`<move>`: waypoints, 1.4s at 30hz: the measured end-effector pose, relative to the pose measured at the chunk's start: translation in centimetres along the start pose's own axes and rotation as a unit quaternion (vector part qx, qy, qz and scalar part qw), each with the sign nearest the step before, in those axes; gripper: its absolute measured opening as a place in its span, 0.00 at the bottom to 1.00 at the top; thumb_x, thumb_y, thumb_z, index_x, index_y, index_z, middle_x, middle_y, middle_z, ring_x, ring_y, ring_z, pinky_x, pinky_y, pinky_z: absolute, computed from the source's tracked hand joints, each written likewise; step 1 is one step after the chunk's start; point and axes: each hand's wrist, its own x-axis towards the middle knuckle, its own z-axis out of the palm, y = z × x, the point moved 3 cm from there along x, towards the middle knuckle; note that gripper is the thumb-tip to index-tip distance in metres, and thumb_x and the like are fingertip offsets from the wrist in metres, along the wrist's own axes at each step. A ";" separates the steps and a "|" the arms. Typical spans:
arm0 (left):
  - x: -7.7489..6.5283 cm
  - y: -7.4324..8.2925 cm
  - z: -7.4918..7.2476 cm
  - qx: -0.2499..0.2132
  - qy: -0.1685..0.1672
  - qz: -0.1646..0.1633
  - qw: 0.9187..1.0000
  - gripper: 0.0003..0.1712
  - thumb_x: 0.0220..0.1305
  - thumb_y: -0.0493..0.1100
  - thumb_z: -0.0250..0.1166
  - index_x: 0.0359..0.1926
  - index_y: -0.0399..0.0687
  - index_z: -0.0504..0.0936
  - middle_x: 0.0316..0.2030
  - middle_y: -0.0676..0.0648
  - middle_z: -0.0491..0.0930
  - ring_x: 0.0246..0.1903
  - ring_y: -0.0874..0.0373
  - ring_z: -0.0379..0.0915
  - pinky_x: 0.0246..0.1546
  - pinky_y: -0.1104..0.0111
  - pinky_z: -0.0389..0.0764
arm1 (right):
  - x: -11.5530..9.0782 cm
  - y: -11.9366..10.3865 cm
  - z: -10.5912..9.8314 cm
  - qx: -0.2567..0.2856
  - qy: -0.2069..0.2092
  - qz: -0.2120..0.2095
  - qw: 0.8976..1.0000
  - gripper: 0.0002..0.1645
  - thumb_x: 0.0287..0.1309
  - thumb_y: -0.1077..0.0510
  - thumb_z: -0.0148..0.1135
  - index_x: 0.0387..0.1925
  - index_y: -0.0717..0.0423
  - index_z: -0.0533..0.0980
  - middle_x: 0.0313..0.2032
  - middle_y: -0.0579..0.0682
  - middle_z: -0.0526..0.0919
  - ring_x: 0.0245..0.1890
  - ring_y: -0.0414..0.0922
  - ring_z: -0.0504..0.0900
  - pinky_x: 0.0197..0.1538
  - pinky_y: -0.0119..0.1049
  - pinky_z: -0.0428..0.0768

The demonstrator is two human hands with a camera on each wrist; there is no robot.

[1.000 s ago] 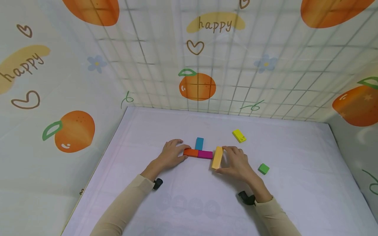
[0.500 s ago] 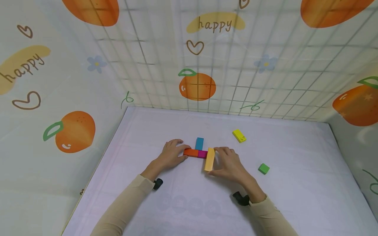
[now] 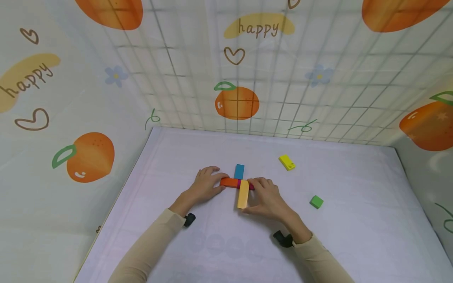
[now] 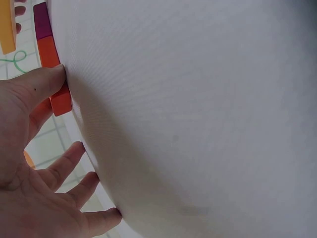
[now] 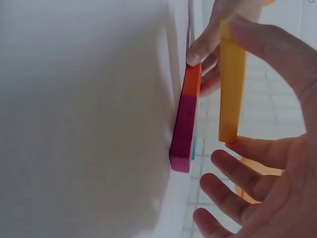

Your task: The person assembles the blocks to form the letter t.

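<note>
My left hand pinches the outer end of an orange block between thumb and forefinger; the block lies on the table. End to end with it lies a magenta block, partly covered in the head view. A blue block stretches away from the row's far side. My right hand holds a long pale-yellow block by its two ends, thumb at the near end. In the right wrist view this block hangs raised above the row, with a gap between them.
On the white table, a bright yellow block lies back right of the row, and a small green block sits right of my right hand. A patterned curtain stands behind the table.
My right hand has carried the pale-yellow block leftward, from beyond the magenta block's right end to over its middle. My left hand stays on the orange block.
</note>
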 end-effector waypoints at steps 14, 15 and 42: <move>-0.1 0.0 -0.1 0.000 -0.002 0.001 1.000 0.23 0.69 0.54 0.65 0.63 0.64 0.79 0.69 0.42 0.65 0.69 0.43 0.54 0.67 0.41 0.54 | 0.3 -0.9 1.0 -0.011 -0.016 -0.014 1.000 0.59 0.38 0.34 0.81 0.69 0.54 0.69 0.61 0.55 0.71 0.57 0.52 0.66 0.55 0.51 0.69; -0.1 0.0 -0.1 -0.001 0.000 0.002 1.000 0.22 0.69 0.53 0.65 0.63 0.64 0.79 0.68 0.42 0.65 0.69 0.42 0.54 0.67 0.41 0.54 | 0.4 -1.0 1.0 -0.013 -0.017 -0.014 1.000 0.59 0.38 0.34 0.81 0.69 0.55 0.68 0.61 0.55 0.71 0.57 0.52 0.66 0.55 0.51 0.69; 0.0 -0.2 0.0 -0.002 -0.003 -0.001 1.000 0.23 0.69 0.55 0.64 0.64 0.64 0.78 0.69 0.43 0.64 0.69 0.44 0.53 0.68 0.44 0.54 | 0.8 -1.3 2.6 -0.069 -0.022 -0.022 0.997 0.58 0.37 0.28 0.78 0.65 0.54 0.72 0.61 0.55 0.70 0.59 0.53 0.64 0.56 0.51 0.68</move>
